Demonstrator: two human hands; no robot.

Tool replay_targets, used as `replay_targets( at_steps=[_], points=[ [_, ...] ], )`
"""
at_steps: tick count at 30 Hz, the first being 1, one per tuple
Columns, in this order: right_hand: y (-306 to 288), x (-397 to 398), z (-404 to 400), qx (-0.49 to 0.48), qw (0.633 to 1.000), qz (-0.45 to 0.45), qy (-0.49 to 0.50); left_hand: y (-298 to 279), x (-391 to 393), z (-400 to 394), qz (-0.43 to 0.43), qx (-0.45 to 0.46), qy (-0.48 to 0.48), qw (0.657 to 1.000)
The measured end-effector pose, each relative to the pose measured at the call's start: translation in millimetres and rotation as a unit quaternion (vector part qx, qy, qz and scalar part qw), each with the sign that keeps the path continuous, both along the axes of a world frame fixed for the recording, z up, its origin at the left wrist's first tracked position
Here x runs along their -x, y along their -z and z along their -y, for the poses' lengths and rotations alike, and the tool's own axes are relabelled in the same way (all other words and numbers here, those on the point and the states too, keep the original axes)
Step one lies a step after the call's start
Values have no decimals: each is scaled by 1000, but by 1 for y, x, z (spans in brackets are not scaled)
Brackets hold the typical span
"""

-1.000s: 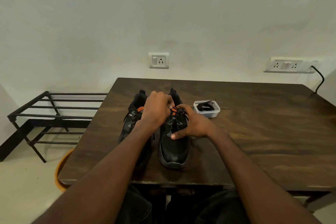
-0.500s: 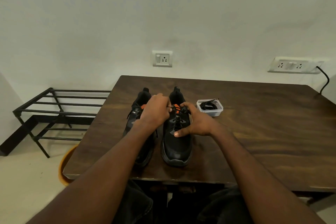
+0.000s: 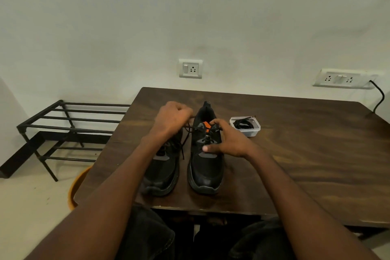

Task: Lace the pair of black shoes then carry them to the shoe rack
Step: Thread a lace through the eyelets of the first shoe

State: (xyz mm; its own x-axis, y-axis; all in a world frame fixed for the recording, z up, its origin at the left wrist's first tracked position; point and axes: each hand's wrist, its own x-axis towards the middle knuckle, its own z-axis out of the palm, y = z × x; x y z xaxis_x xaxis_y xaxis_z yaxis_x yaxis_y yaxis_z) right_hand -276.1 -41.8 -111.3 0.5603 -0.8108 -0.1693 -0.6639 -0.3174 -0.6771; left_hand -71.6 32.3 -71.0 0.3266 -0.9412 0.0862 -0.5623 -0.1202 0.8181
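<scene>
2 black shoes are set side by side on the table [image 3: 295,154], toes toward the person. The right shoe [image 3: 205,167] is gripped at its upper part by the right hand [image 3: 226,143]: fingers are curled over the orange tongue [image 3: 206,125] and the far side of the collar, thumb is laid across the laces lower down. A lace [image 3: 186,133] is pinched in the left hand [image 3: 173,119], fingers curled tight into a fist, and is drawn taut from that fist to the eyelets just under the right hand's fingers. A loose end of the lace is seen hanging below the left fist, between the 2 shoes. The left shoe [image 3: 162,173] is partly hidden under the left wrist and forearm; its laces cannot be made out well.

Just beyond the right hand, on its outer side, a small clear tub [image 3: 245,129] is placed with a dark coiled lace [image 3: 243,123] inside. Well off to the outer side of the left hand, a black shoe rack [image 3: 63,129] is stood on the floor against the wall, apart from both shoes. An orange bucket [image 3: 79,186] is partly seen under the table edge. 2 wall sockets [image 3: 190,68] are mounted behind.
</scene>
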Motion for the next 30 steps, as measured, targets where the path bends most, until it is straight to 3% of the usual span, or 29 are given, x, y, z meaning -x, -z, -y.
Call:
replay_targets(
  at_steps=[3,6,9,12,17,21,23,25,27,30],
  points=[
    [5,-10,5,99,993,36,53,-6,10,-6,253,-80,-20,964],
    [5,-24,6,188,976,23,111,-4,18,-5,326,-74,-46,941],
    [10,-36,7,209,972,-21,102,-1,23,-1,291,-32,-4,956],
    [12,-44,7,202,974,-50,86,13,21,11,216,-30,96,971],
    [9,-43,6,177,976,0,130,30,19,23,190,-105,174,961],
    [-5,-21,7,75,973,89,199,27,16,26,143,-123,166,968],
    [-8,-8,7,38,972,76,219,29,16,29,129,-123,172,969],
    [-7,-6,5,81,973,23,216,31,18,29,134,-122,178,967],
    [-6,-13,2,187,960,13,207,32,19,30,145,-117,174,967],
    [-4,-28,3,273,953,-23,131,33,20,30,160,-112,160,968]
  ],
)
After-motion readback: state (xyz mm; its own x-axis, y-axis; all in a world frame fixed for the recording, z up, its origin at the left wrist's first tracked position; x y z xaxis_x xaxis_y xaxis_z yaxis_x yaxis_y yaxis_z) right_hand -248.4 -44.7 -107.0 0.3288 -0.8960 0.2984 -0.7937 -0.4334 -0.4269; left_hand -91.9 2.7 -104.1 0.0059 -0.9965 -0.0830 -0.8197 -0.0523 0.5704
